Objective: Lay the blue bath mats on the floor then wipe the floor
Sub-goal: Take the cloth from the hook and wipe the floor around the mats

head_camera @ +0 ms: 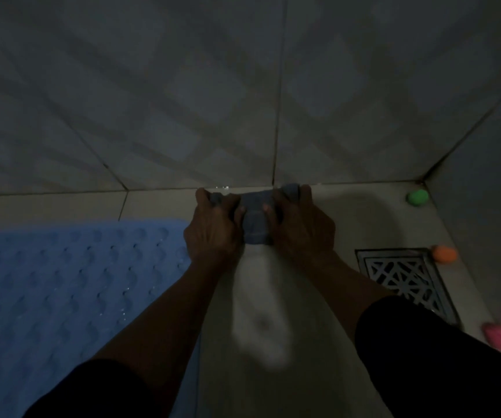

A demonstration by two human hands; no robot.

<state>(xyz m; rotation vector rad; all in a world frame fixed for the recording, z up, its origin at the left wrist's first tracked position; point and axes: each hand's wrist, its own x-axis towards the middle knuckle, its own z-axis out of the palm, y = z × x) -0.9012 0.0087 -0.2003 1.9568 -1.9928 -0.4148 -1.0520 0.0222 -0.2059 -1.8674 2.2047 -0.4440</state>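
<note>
A blue bath mat (71,291) is already laid flat on the floor (273,312), at the left. Farther out, a grey cloth (256,220) is pressed to the tiles at the wall's foot, clamped in the grip of left hand (213,233) and right hand (302,227), presumably so wiping pressure is spread evenly.

Two bare forearms show in the dim head view, each ending in a bare hand: the left hand (213,230) and the right hand (300,227). No rings, watch or bracelet can be made out on either, though the light is poor. Tendons and knuckles stand out as ridges on the backs of both hands. Dark sleeves, black or near black, cover the upper forearms at the near edge: the left sleeve (92,390) and the right sleeve (430,357), plain and unmarked.
</note>
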